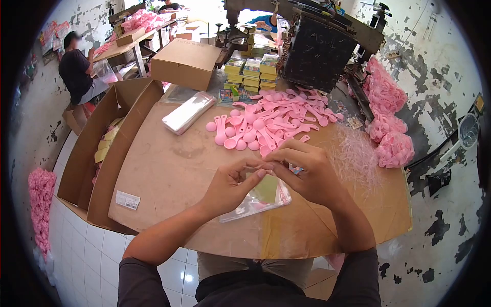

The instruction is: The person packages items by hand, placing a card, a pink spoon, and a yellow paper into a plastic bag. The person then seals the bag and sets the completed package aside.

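My left hand (232, 185) and my right hand (306, 171) meet over the middle of the table, their fingertips almost touching. Both are closed in a pinch. Below them is a clear plastic bag (245, 209) with a yellow-green card (265, 190) showing through it. The left thumb and fingers grip the bag's upper edge. What the right fingertips pinch is hidden by the fingers. Just beyond the hands lies a heap of pink measuring spoons (279, 120).
Clear plastic sleeves (189, 112) lie stacked left of the spoons. Small yellow-edged packs (251, 71) stand behind. Thin clear strips (358, 158) and pink bundles (391, 148) lie right. An open carton (97, 179) flanks the table's left. Another person (76, 71) sits farther back.
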`<action>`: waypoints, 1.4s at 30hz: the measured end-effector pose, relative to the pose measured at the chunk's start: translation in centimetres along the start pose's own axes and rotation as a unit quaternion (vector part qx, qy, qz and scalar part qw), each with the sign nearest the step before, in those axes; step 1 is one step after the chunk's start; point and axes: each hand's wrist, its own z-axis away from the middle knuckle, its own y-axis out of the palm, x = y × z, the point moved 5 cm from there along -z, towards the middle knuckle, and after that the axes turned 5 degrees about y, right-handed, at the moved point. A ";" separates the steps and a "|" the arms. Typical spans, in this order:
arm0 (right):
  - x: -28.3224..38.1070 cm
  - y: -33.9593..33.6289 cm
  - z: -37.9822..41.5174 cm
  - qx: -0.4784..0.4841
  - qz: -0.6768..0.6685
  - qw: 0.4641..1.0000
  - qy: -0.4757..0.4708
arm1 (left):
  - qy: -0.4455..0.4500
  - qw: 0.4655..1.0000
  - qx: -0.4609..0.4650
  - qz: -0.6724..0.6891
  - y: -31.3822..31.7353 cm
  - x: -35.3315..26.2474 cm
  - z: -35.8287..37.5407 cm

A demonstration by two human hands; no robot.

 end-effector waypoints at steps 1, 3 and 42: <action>0.0 0.0 0.0 -0.009 0.000 1.000 -0.002 | -0.022 1.000 -0.001 -0.022 -0.2 0.0 0.1; -0.2 0.2 0.0 -0.027 -0.001 1.000 0.000 | 0.037 0.998 -0.025 0.037 0.3 0.0 -0.1; -20.0 -16.1 11.6 -0.152 0.456 0.837 0.260 | -0.023 0.996 -0.082 -0.018 -1.9 1.2 -0.7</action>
